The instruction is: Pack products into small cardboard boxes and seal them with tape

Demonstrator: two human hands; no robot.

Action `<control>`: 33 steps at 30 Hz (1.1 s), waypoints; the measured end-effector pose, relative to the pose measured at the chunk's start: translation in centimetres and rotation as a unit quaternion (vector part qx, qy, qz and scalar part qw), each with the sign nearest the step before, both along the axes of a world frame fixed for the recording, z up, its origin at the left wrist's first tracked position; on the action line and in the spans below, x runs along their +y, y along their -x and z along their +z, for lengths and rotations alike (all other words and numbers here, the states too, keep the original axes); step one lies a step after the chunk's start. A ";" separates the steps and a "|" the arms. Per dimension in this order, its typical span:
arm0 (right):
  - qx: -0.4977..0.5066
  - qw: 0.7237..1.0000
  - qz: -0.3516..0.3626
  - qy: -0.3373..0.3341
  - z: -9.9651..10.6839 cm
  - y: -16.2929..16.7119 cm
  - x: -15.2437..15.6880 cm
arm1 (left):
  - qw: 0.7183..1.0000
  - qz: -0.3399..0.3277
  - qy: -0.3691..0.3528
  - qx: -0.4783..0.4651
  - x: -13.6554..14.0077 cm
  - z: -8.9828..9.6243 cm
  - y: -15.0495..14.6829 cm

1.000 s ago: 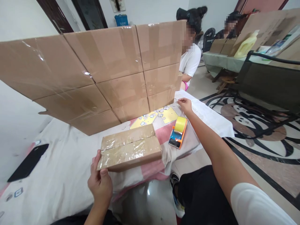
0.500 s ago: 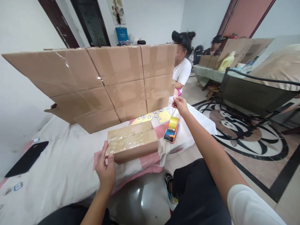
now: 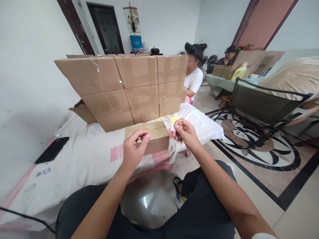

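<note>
A small cardboard box (image 3: pixel 157 144), its top seam covered with shiny clear tape, lies on the cloth-covered table in front of me. My left hand (image 3: pixel 134 146) is raised over the left part of the box, thumb and fingers pinched together; anything between the fingertips is too small to make out. Just right of the box, my right hand (image 3: pixel 187 133) also holds a pinch, and what is in it cannot be made out. Behind that hand a bit of the orange tape dispenser (image 3: pixel 180 139) peeks out, mostly hidden.
Several taped cardboard boxes (image 3: pixel 139 86) form a wall at the table's back. On the left of the tablecloth (image 3: pixel 82 159) lies a black flat object (image 3: pixel 53 149). A person (image 3: pixel 195 79) in white sits beyond the boxes. To the right stands a dark folding chair (image 3: pixel 264 113).
My left hand has let go of the box's left end and risen over its top. My right hand has come back toward me and now covers most of the tape dispenser. The view has shifted.
</note>
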State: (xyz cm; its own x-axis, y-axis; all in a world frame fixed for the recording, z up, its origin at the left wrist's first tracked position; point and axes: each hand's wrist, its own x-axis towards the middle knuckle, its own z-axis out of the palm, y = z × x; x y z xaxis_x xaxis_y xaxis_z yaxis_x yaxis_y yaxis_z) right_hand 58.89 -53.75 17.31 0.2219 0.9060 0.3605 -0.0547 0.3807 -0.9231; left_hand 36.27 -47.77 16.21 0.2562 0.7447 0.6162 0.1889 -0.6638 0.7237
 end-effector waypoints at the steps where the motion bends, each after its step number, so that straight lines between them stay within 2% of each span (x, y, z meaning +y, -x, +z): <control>1: -0.004 1.000 0.010 -0.008 -0.1 0.7 -0.8 | 0.997 -0.058 0.060 -0.002 -0.5 1.3 -0.9; 3: -0.017 0.999 0.029 -0.024 -0.3 1.7 -1.9 | 0.979 -0.154 0.136 0.001 -1.3 3.0 -2.6; 6: -0.025 0.998 0.050 -0.035 -0.5 1.9 -2.3 | 0.952 -0.251 0.174 0.007 -1.8 3.5 -4.1; 10: -0.021 0.998 0.062 -0.027 -0.5 1.6 -2.1 | 0.934 -0.298 0.199 -0.010 -2.1 2.7 -4.8; 14: -0.013 0.999 0.025 -0.019 -0.8 1.5 -2.0 | 0.936 -0.289 0.199 -0.015 -2.3 2.2 -5.6; 17: -0.013 0.999 -0.001 -0.040 -1.2 1.4 -2.1 | 0.949 -0.254 0.184 -0.016 -2.5 2.0 -6.4; 20: -0.078 0.994 -0.034 -0.067 -1.6 1.3 -2.5 | 0.962 -0.224 0.158 -0.017 -2.6 1.8 -7.0; 23: -0.157 0.981 -0.084 -0.076 -1.8 1.0 -3.0 | 0.975 -0.192 0.112 0.011 -2.8 1.8 -7.2; 27: -0.211 0.962 -0.137 -0.107 -1.4 1.0 -3.5 | 0.984 -0.158 0.020 0.082 -3.1 1.9 -7.0; 30: -0.184 0.962 -0.156 -0.130 -1.2 0.8 -3.5 | 0.984 -0.147 -0.012 0.099 -3.5 2.0 -7.1; 33: -0.100 0.973 -0.178 -0.109 -1.4 0.2 -3.1 | 0.988 -0.125 -0.015 0.085 -3.7 1.8 -7.2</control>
State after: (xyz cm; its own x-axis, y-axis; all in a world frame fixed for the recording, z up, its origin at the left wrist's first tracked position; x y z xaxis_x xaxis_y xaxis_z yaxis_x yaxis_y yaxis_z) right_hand 58.72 -56.83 15.91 0.4137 0.6815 0.6037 0.2890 0.5304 -0.7969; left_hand 43.49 -51.45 18.00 0.5324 0.6273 0.5684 0.1334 -0.7252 0.6755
